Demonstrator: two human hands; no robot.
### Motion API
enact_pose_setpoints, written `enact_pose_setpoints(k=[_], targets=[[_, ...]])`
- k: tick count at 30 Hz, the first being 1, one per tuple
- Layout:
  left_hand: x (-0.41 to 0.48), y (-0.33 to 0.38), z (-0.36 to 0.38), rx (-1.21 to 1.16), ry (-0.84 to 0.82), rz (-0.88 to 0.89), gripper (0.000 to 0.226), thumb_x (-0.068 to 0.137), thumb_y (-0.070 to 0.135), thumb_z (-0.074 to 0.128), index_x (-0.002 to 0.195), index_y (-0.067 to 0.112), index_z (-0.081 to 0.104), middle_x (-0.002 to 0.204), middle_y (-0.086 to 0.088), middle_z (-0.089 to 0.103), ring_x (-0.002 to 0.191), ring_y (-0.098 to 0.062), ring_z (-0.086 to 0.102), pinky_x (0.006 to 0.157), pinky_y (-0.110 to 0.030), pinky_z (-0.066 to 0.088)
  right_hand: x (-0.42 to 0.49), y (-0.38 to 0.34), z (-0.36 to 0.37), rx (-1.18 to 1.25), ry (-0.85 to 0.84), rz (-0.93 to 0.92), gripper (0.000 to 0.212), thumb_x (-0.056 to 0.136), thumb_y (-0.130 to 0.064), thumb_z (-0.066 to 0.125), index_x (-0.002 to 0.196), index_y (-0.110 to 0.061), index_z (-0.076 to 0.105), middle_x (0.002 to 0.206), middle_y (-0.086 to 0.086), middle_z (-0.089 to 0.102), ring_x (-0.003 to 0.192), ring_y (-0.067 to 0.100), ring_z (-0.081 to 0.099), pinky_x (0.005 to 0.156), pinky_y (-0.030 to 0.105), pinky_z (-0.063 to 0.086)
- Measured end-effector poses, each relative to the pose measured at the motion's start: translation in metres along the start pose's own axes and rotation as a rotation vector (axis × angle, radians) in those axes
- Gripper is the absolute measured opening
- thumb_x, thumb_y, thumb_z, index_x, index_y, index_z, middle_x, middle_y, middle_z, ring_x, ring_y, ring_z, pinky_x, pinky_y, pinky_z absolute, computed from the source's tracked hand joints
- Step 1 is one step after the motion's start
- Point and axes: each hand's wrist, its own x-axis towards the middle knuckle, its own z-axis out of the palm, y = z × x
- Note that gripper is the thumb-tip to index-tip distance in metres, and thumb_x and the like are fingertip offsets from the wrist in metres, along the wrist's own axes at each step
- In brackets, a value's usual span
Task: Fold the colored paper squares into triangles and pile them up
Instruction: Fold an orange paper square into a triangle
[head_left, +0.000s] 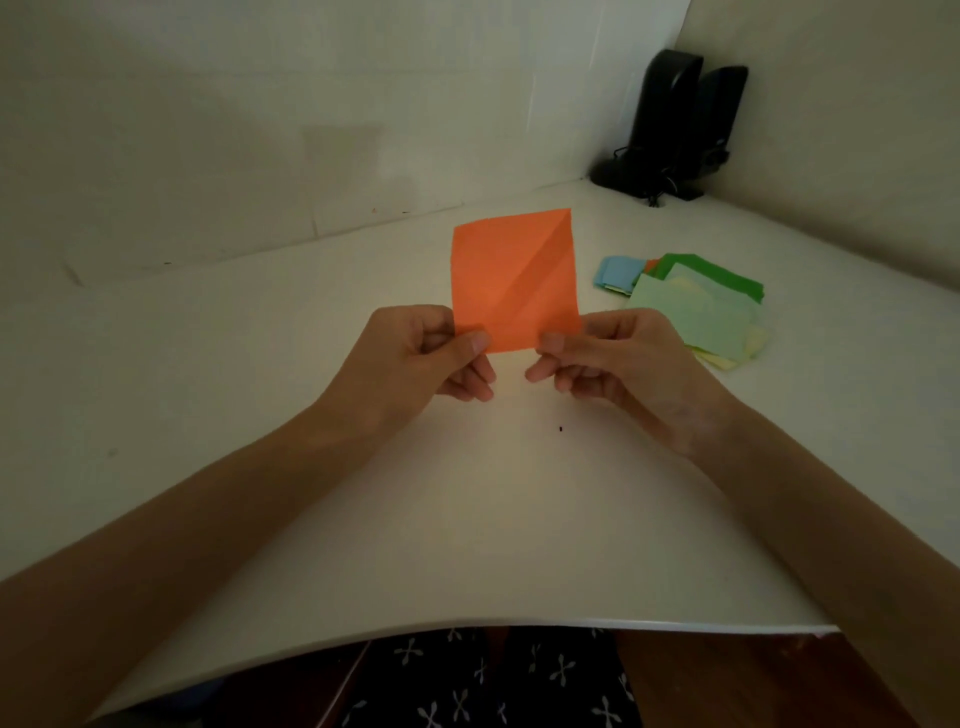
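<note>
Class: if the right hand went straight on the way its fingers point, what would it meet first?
Probably the left hand, across a small gap; both pinch the orange paper. Depth is unclear.

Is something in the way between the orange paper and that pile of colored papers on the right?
Nothing visible is. The orange paper square, pinched by the left hand and right hand, is held up beside the pile of green, yellow and blue papers, with only bare white table between. The black speakers stand farther back.
</note>
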Motion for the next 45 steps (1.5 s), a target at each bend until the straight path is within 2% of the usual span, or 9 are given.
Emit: enact_pose_setpoints(k=[4, 8, 15, 20, 26, 34, 37, 42, 45], targets=[[0.0, -0.001, -0.007, -0.032, -0.006, -0.09, 0.024, 0.093, 0.005, 0.051, 0.071, 0.004, 0.059, 0.055, 0.002, 0.061, 0.046, -0.009, 0.054, 0.05, -0.018, 0.047, -0.001, 0.001, -0.006, -0.059, 0.022, -0.098, 0.009, 0.087, -0.006, 0.061, 0.093, -0.003, 0.066, 0.083, 0.009, 0.073, 0.065, 0.014, 0.06, 0.061, 0.027, 0.044], [0.002, 0.001, -0.016, -0.237, -0.045, -0.221, 0.026, 0.092, 0.0, 0.045, 0.067, 0.007, 0.049, 0.048, 0.0, 0.049, 0.039, -0.008, 0.034, 0.041, -0.017, 0.03, -0.002, 0.004, -0.011, -0.14, -0.115, -0.235, 0.056, 0.079, -0.002, 0.062, 0.12, -0.038, 0.05, 0.112, -0.001, 0.059, 0.09, 0.018, 0.061, 0.074, 0.025, 0.049], [-0.002, 0.003, -0.012, -0.151, -0.269, -0.294, 0.024, 0.091, -0.003, 0.037, 0.072, 0.013, 0.038, 0.046, 0.001, 0.038, 0.042, -0.01, 0.021, 0.04, -0.019, 0.018, 0.001, 0.015, -0.002, -0.483, 0.045, -0.511, 0.01, 0.075, -0.049, 0.066, 0.083, -0.044, 0.064, 0.14, -0.017, 0.034, 0.129, 0.008, 0.035, 0.106, 0.026, 0.032], [-0.002, 0.007, -0.016, -0.36, -0.33, -0.375, 0.022, 0.075, 0.007, 0.044, 0.058, 0.019, 0.035, 0.042, 0.006, 0.027, 0.037, -0.006, 0.018, 0.039, -0.022, 0.014, -0.006, 0.011, -0.002, -0.474, -0.155, -0.496, 0.054, 0.064, -0.046, 0.076, 0.112, -0.054, 0.053, 0.15, -0.013, 0.02, 0.141, 0.006, 0.017, 0.115, 0.037, 0.023], [0.002, 0.004, -0.029, -0.518, -0.336, -0.494, 0.027, 0.073, 0.01, 0.042, 0.05, 0.022, 0.034, 0.038, 0.009, 0.024, 0.032, -0.003, 0.017, 0.036, -0.02, 0.015, -0.008, 0.007, -0.005, -0.411, -0.343, -0.356, 0.06, 0.059, -0.053, 0.078, 0.116, -0.053, 0.057, 0.134, -0.013, 0.04, 0.133, 0.008, 0.033, 0.114, 0.037, 0.023], [0.003, -0.001, -0.014, -0.167, -0.3, -0.292, 0.024, 0.084, 0.031, 0.052, 0.073, 0.009, 0.048, 0.047, -0.002, 0.051, 0.036, -0.01, 0.036, 0.036, -0.018, 0.027, -0.006, 0.012, 0.005, -0.186, -0.109, -0.445, 0.011, 0.08, -0.022, 0.068, 0.089, -0.025, 0.074, 0.08, -0.02, 0.069, 0.075, -0.002, 0.059, 0.072, 0.012, 0.042], [-0.001, 0.001, -0.008, 0.054, -0.261, -0.023, 0.046, 0.077, 0.061, 0.058, 0.094, 0.018, 0.055, 0.068, 0.003, 0.065, 0.051, -0.006, 0.052, 0.045, -0.017, 0.038, -0.002, 0.013, 0.006, -0.17, -0.043, -0.427, 0.016, 0.084, -0.021, 0.066, 0.074, -0.031, 0.075, 0.086, -0.015, 0.067, 0.079, -0.002, 0.059, 0.073, 0.012, 0.041], [-0.006, -0.001, -0.003, 0.256, -0.27, 0.113, 0.032, 0.084, 0.039, 0.058, 0.108, 0.017, 0.057, 0.071, 0.012, 0.067, 0.052, -0.002, 0.051, 0.051, -0.015, 0.039, -0.004, 0.011, 0.003, -0.233, -0.015, -0.42, 0.045, 0.075, -0.064, 0.058, 0.092, -0.024, 0.067, 0.129, 0.002, 0.05, 0.122, -0.001, 0.044, 0.084, 0.012, 0.043], [-0.006, -0.004, -0.004, 0.208, -0.271, 0.07, 0.024, 0.096, 0.033, 0.044, 0.093, 0.013, 0.056, 0.073, 0.008, 0.068, 0.05, -0.005, 0.046, 0.048, -0.016, 0.037, -0.005, 0.007, 0.005, -0.166, -0.081, -0.368, 0.045, 0.07, -0.06, 0.068, 0.098, -0.026, 0.062, 0.121, -0.01, 0.058, 0.111, 0.003, 0.054, 0.081, 0.014, 0.045]])
